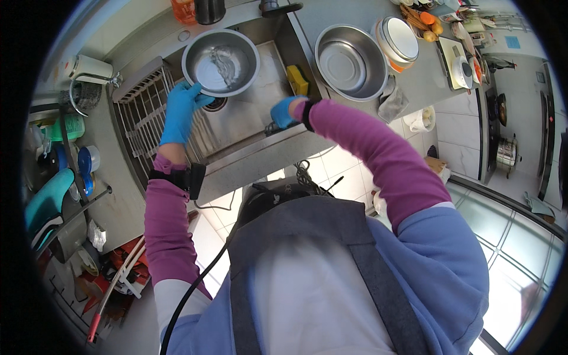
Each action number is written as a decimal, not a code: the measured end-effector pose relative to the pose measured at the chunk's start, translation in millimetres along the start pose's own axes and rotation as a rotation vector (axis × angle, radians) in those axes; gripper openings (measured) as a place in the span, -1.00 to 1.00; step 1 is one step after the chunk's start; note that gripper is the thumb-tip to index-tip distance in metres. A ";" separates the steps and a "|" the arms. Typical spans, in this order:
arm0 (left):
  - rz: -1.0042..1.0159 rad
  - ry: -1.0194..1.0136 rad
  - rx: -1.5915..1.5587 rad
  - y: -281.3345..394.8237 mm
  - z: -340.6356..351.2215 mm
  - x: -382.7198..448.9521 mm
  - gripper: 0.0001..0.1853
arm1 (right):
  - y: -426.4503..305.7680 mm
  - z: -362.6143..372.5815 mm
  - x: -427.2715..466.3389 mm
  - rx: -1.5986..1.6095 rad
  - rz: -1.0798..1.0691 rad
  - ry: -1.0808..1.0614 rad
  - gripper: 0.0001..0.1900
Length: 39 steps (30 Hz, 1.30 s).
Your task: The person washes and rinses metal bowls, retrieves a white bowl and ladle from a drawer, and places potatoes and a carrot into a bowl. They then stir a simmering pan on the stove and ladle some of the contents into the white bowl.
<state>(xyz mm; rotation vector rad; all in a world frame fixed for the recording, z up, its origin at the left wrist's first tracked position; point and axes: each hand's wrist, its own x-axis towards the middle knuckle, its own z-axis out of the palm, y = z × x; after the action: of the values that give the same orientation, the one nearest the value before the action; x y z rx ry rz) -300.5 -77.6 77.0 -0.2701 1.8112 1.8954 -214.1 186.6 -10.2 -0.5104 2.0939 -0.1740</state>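
Observation:
My left hand, in a blue glove, grips the near left rim of a metal bowl above the steel sink. Something clear and shiny, seemingly water, lies in the bowl. My right hand, also blue-gloved, is at the sink's near edge, beside a dark, coiled thing that may be a metal scourer; its fingers are mostly hidden, so its hold cannot be told. A yellow and green sponge rests by the sink's right wall. Below the bowl shows part of the drain.
A larger metal basin, stacked white bowls and a grey cloth sit on the right counter. The faucet is at the sink's far side. A metal rack spans the sink's left part. A black cable hangs by my body.

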 end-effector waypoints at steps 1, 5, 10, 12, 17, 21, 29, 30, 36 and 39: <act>0.002 0.006 -0.008 -1.0 -1.8 0.1 -0.81 | -7.5 4.6 0.6 0.003 0.054 0.017 -0.70; -0.017 0.046 0.000 -10.9 -7.9 -3.2 -0.82 | -20.0 -1.1 -6.2 -0.033 0.122 0.049 -0.70; 0.019 0.043 0.011 -15.0 -13.1 -6.7 -0.85 | -23.0 -48.2 -34.3 0.039 0.070 0.227 -0.65; 0.032 0.066 0.049 -13.6 -11.9 -8.6 -0.84 | -17.9 -87.2 -46.6 0.056 0.069 0.206 -0.67; 0.083 0.121 0.062 -20.7 1.1 -11.9 -0.83 | -61.8 -119.1 -56.2 0.200 0.011 0.698 -0.61; 0.145 0.159 0.217 -30.5 4.8 -8.3 -0.86 | -94.9 -118.4 -27.7 0.247 -0.206 0.764 -0.59; 0.076 0.102 0.072 -28.5 7.4 -19.8 -0.88 | -41.6 -88.9 9.6 -0.277 -0.135 0.624 -0.60; 0.052 0.077 0.097 -26.2 7.6 -21.0 -0.88 | -34.8 -94.6 17.8 -0.337 -0.037 0.663 -0.62; -0.010 -0.001 0.045 -11.9 6.6 -23.7 -0.84 | -11.6 -115.1 18.2 -0.753 -0.190 1.153 -0.82; 0.011 0.028 0.040 -11.5 6.0 -21.6 -0.88 | -34.9 -96.2 4.3 -0.589 -0.033 0.946 -0.81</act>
<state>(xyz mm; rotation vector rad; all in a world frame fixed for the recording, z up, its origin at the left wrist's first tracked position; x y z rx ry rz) -275.4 -76.6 77.7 -0.2745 1.8704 1.8701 -286.2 146.1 50.2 -0.9363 3.0803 0.2509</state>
